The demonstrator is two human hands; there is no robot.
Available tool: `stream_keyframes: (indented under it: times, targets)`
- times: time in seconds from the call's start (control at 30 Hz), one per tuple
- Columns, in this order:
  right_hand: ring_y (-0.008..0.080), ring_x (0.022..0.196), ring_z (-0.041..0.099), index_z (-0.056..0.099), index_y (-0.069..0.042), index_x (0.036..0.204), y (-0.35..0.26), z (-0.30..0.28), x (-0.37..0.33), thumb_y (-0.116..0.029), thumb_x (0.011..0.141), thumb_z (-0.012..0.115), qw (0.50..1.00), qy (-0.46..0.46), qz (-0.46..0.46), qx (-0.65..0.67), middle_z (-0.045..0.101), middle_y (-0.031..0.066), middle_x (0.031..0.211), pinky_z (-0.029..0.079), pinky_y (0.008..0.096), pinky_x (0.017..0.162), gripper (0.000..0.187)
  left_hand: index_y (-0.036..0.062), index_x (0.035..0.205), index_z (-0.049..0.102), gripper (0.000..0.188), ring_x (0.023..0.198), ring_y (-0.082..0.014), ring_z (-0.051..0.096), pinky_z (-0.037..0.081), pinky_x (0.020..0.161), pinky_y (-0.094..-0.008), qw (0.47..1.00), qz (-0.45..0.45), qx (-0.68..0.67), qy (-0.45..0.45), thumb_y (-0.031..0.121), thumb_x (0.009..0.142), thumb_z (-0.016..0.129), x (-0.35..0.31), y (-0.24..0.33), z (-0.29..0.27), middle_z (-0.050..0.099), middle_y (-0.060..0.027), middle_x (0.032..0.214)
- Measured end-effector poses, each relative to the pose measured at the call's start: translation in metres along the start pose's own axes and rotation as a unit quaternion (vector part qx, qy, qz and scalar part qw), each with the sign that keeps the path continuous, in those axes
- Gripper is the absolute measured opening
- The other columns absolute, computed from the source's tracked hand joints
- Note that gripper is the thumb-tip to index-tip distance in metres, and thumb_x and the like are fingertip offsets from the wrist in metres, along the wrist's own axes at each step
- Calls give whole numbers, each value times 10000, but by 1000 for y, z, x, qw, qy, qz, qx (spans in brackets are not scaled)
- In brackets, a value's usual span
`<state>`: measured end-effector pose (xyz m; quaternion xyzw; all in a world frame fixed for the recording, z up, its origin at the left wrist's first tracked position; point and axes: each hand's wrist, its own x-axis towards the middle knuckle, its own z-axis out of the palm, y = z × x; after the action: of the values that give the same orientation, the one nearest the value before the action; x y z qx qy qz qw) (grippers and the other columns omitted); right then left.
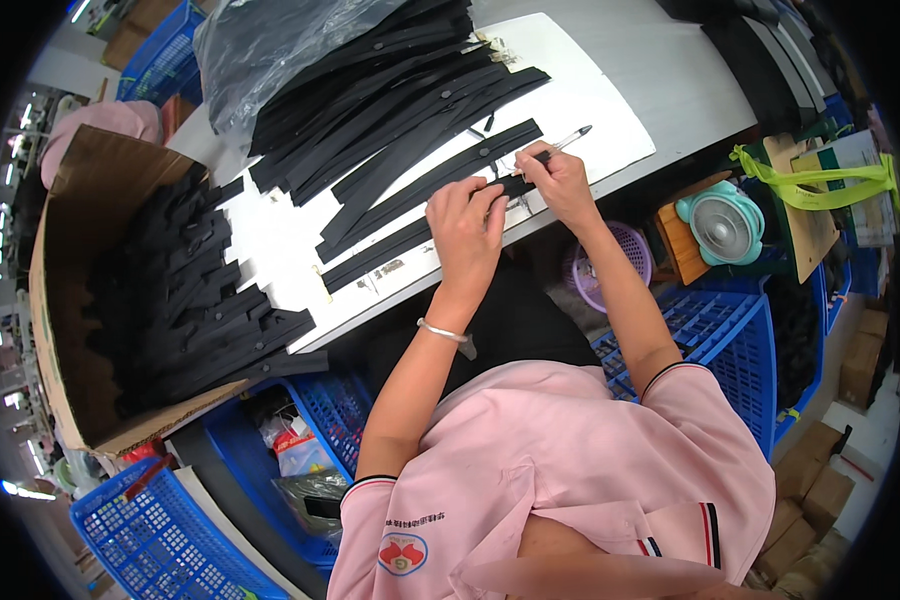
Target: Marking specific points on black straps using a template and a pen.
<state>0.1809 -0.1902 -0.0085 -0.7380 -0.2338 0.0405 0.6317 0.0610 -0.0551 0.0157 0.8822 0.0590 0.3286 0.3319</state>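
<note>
While the left hand (465,225) lies over the right part of a black strip (378,255) near the centre of the frame, the right hand (560,190) works at its upper-right end. Left: fingers bent, held close together, tips down at the strip; whether they pinch it cannot be told. Right: thumb and forefinger drawn together, remaining fingers curled; what sits between the tips is too small to tell. Pen (573,136), clear-bodied, shows just beside the right knuckles, slanting toward upper right; held or lying, unclear.

Strip position: along the lower edge of a white board (615,115), running from centre-left up toward the right hand. Second strip (448,176), with a round button, lies roughly parallel just above it. Heap of black strips (390,120) at upper centre, partly under clear plastic sheeting (270,60). Left of frame: cardboard box (70,190), tilted, containing more black strips (170,280). Right of frame: teal fan (722,222); purple basket (642,250) below the right forearm's outer side.
</note>
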Motion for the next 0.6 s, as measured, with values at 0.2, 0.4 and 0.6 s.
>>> stream_keyframes:
  times: [0.2, 0.4, 0.6]
  targets:
    - [41, 600, 511, 720, -12, 882, 0, -2, 0, -193, 980, 674, 1000, -15, 13, -17, 613, 12, 654, 412, 248, 534, 211, 63, 942, 761, 131, 1020, -257, 593, 427, 923, -396, 1000, -14, 6, -12, 81, 813, 776, 1, -1, 23, 669, -43, 1032]
    - [76, 603, 564, 712, 7, 896, 2, -3, 1, -176, 968, 674, 996, -25, -13, -83, 691, 41, 732, 444, 278, 547, 200, 67, 938, 758, 130, 1026, -255, 590, 423, 923, -396, 1000, -15, 10, -14, 79, 810, 779, 2, -1, 23, 669, -41, 1033]
    - [90, 602, 576, 707, 19, 877, -2, -1, -3, -163, 947, 685, 999, 5, -14, -29, 688, 55, 726, 444, 279, 552, 196, 87, 942, 758, 131, 1027, -251, 597, 422, 914, -384, 1000, -18, 18, -18, 97, 816, 789, 2, -3, 22, 677, -35, 1043]
